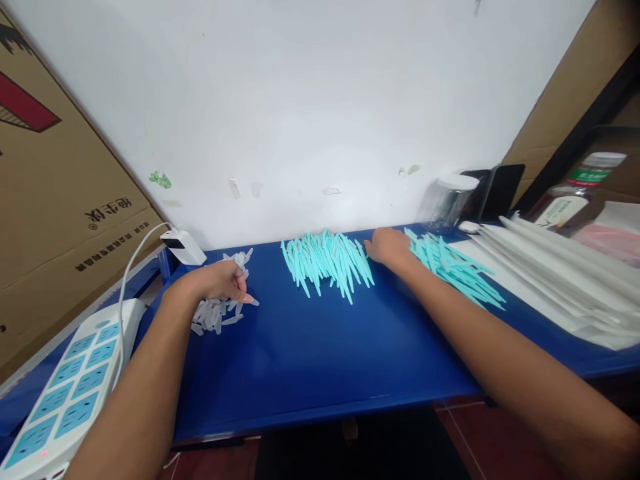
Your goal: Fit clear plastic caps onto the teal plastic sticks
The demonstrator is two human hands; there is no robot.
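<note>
At the left of the blue table, my left hand pinches a small translucent plastic cap between thumb and finger. Beneath and around that hand lies a heap of similar translucent caps. Slim, pointed turquoise plastic sticks are fanned out in a pile by the wall, at the middle. Just to the right of this pile is my right hand, its fingers curled in; whatever they hold is hidden. A second pile of turquoise sticks lies on the right, partly behind my right hand and forearm.
A white power strip and a small white device with a cable stand at the left, near a cardboard box. At the right are a clear jar, a dark phone-like slab, stacked white packets and a bottle.
</note>
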